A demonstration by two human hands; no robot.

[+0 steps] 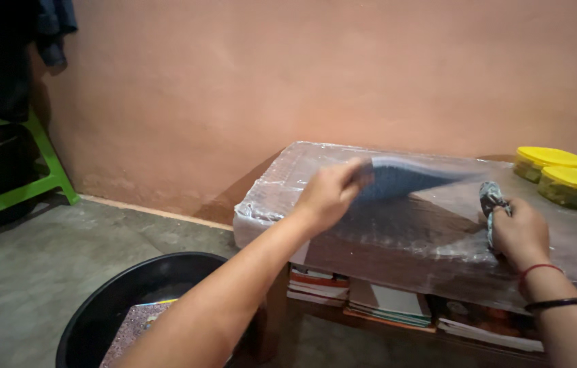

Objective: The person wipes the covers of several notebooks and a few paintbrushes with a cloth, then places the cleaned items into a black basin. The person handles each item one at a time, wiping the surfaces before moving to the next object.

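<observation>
Left hand [329, 194] pinched the near-left corner of a grey-blue mat [404, 178], peeling it up off the plastic-wrapped table [268, 197]. Right hand [520, 235] was fisted around a grey rag [489, 199], pressed on the tabletop right of the mat. Two yellow-lidded tubs [564, 177] far right. Black basin [121, 300] near left, contents probably gravel.

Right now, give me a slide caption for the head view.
Left hand lifts a blue-grey mat off a plastic-wrapped table; right hand grips a cloth.
</observation>
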